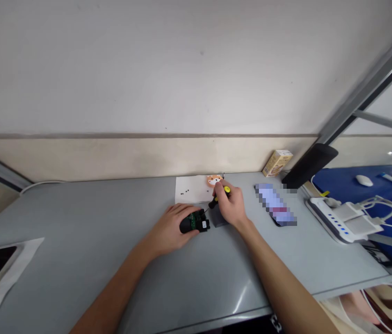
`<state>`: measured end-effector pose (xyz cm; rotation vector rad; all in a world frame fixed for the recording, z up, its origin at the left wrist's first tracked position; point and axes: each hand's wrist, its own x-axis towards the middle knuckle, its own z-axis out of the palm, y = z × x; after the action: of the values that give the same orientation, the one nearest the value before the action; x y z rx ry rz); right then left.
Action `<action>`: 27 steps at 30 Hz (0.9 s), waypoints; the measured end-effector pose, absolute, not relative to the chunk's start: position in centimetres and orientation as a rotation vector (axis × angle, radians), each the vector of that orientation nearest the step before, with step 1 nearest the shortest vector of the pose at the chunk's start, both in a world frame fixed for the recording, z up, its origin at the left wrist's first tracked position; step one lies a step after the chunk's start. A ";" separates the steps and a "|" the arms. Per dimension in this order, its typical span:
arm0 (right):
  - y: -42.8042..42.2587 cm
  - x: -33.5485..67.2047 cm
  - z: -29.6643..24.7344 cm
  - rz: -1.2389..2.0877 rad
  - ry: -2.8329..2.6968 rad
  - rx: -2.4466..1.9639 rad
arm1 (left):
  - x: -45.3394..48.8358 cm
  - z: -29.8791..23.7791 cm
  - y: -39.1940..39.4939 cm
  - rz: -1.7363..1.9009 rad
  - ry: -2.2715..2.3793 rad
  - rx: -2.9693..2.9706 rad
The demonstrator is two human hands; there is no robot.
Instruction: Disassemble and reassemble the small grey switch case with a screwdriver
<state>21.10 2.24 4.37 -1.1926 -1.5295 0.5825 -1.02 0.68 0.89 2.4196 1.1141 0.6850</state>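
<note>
My left hand (170, 228) grips an opened black device (199, 226), shaped like a computer mouse, with green circuit board exposed. My right hand (233, 204) holds a screwdriver (213, 202) with a black and yellow handle, its thin shaft slanting down to the device's right end. Whether the tip touches a screw is too small to tell. Partly under my right hand sits a dark grey block-like item (218, 218). Behind both hands lies a white sheet of paper (191, 184) with several tiny dark screws on it. An orange and white animal-face item (214, 179) rests at its right side.
To the right lies a phone (275, 204), its screen blurred out. A small yellow box (277, 162) stands by the wall near a black upright object (309, 166). A white power strip (338, 222) with plugs and cables sits at the grey table's (88, 227) right edge.
</note>
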 end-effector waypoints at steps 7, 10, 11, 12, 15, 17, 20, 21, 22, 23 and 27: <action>1.8 21.0 4.7 0.573 -1.646 -1.171 | -1.1 0.6 0.7 0.710 1.093 2.416; 1.7 20.9 4.9 0.617 -1.715 -1.141 | -1.0 0.7 0.7 0.699 1.093 2.423; 1.7 20.9 4.9 0.632 -1.732 -1.135 | -1.0 0.7 0.7 0.692 1.095 2.426; 1.7 20.9 5.1 0.647 -1.747 -1.132 | -1.0 0.8 0.7 0.688 1.096 2.431; 1.5 21.0 5.5 0.707 -1.787 -1.121 | -0.9 0.9 0.6 0.694 1.077 2.467; 1.3 21.2 5.9 0.741 -1.812 -1.103 | -0.9 0.9 0.5 0.699 1.059 2.495; 1.3 21.2 6.3 0.797 -1.804 -1.044 | -0.9 0.9 0.5 0.690 1.052 2.507; 1.3 21.1 6.3 0.832 -1.780 -1.006 | -0.9 0.9 0.6 0.689 1.047 2.507; 1.4 20.9 6.3 0.878 -1.740 -0.959 | -0.9 0.8 0.6 0.686 1.039 2.510; 1.5 20.7 6.2 0.937 -1.685 -0.905 | -0.9 0.7 0.7 0.683 1.030 2.514; 2.0 19.5 5.0 1.187 -1.412 -0.737 | -1.1 0.2 0.9 0.698 1.019 2.520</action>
<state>19.52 2.05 4.97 -0.7367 -1.4124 1.1872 -1.07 0.88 0.23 2.5205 1.0194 0.6983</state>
